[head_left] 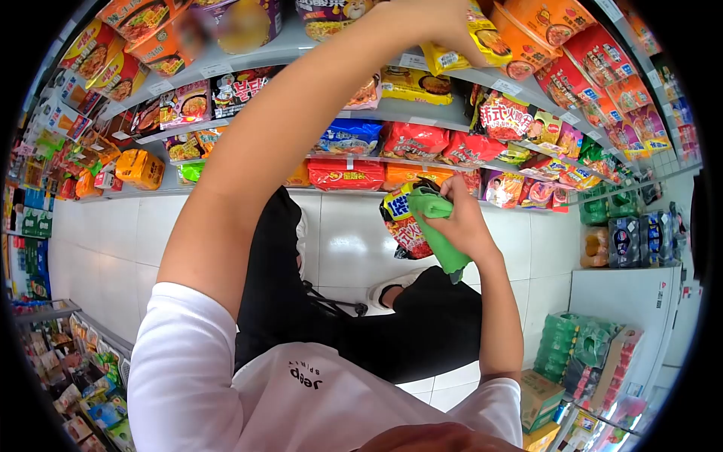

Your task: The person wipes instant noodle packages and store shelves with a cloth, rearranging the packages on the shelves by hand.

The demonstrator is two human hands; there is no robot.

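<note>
My left hand (446,29) reaches up across the view to the upper shelf, its fingers closed on a yellow noodle packet (488,41) beside the orange noodle tubs (525,49). Lower down, in front of the shelves, my right hand (465,222) grips a folded green cloth (444,241). Several noodle packets (407,226), yellow, blue and red, hang against the cloth on its left side; how my fingers hold them is partly hidden.
Shelves (452,117) of bagged noodles curve across the top. My bent legs are below them, over the tiled floor (343,241). At right stand bottle packs (557,346), a white cabinet (617,297) and cartons (538,399). Another goods rack (94,369) is at lower left.
</note>
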